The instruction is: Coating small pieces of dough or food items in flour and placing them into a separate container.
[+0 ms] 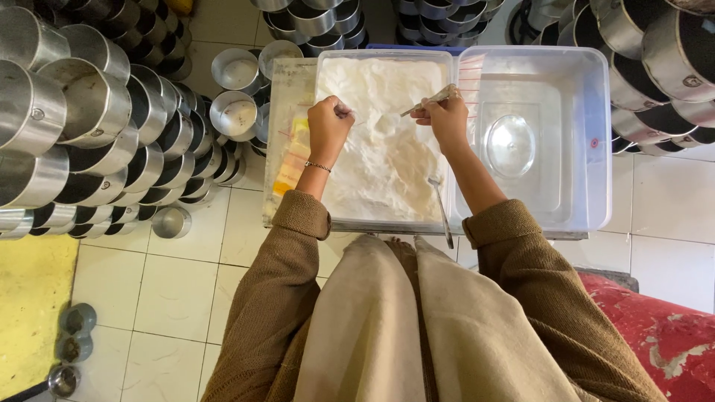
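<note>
Nearest the camera, two brown knitted sleeves [283, 290] and a beige cloth [417, 327] over the lap fill the lower view. At near right lies a red worn surface [663, 335]; at near left, a yellow mat [30, 298] on the white tiled floor [171, 283].

Beyond the lap, a spare metal spoon [441, 211] rests with its bowl on the white paste and its handle projecting over the near rim of the tub.

The clear plastic tub [320, 82] holds the white paste [380, 156], which covers most of its floor. The tub sits on a board at centre. Just right of it, touching side to side, stands the lid tray [588, 112], clear plastic with a round moulded centre.

The left hand [328, 126], with a thin bracelet at the wrist, is over the left part of the paste. Its fingers are curled closed into a loose fist; a small item shows at the fingertips, but what it is cannot be determined.

The right hand [445, 119] is over the right part of the paste. Its fingers pinch the handle of a paste-coated spoon [432, 99], which angles toward the hand from the left.

At far left, stacked round metal tins [97, 112] lie on their sides in rows. More tins [655, 52] stand at far right and along the far edge.
</note>
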